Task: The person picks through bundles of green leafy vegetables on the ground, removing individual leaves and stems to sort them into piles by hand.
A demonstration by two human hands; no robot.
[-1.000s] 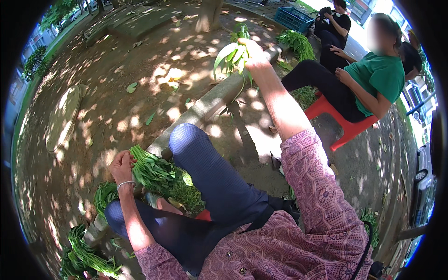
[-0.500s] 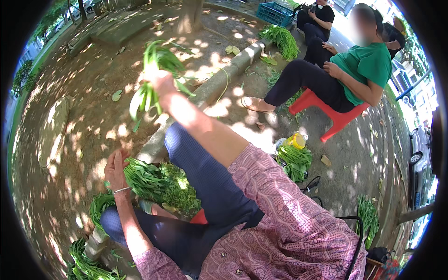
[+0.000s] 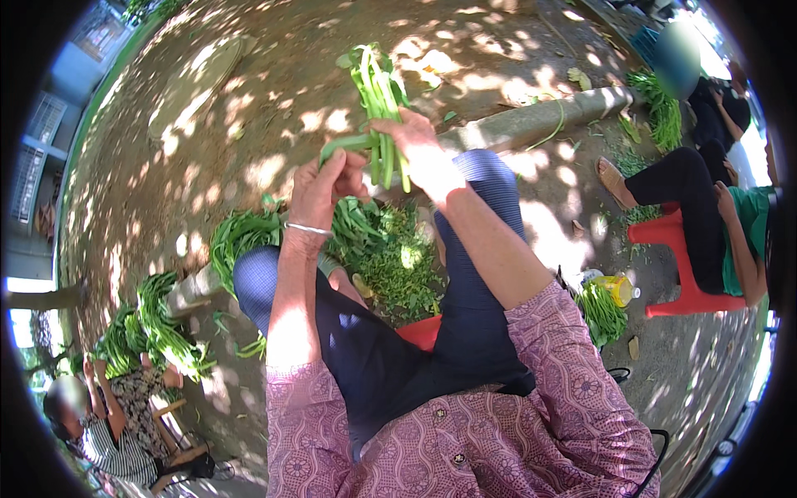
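Note:
My right hand [image 3: 419, 149] is closed around a small bunch of leafy green stems [image 3: 380, 95], held up in front of my knees. The stems point away from me, with cut-looking ends at the near side. A single broad green stem [image 3: 349, 144] lies crosswise against the bunch, and my left hand [image 3: 322, 184] pinches its bent end between thumb and fingers. Between my legs, a pile of leafy greens [image 3: 359, 224] rests beside loose leaf scraps [image 3: 403, 270]. More long greens [image 3: 241, 236] drape by my left knee.
A stone curb [image 3: 531, 124] runs past my knees, with bundled greens [image 3: 162, 319] along it at left. At right are a yellow-filled bottle [image 3: 618, 290], another bundle [image 3: 601, 314] and a person on a red stool [image 3: 677, 249]. Another person [image 3: 124, 440] sits at lower left.
My right hand has brought the bunch of stems back in front of me. My left hand has risen from the pile to meet it, now pinching one stem. The view has turned left.

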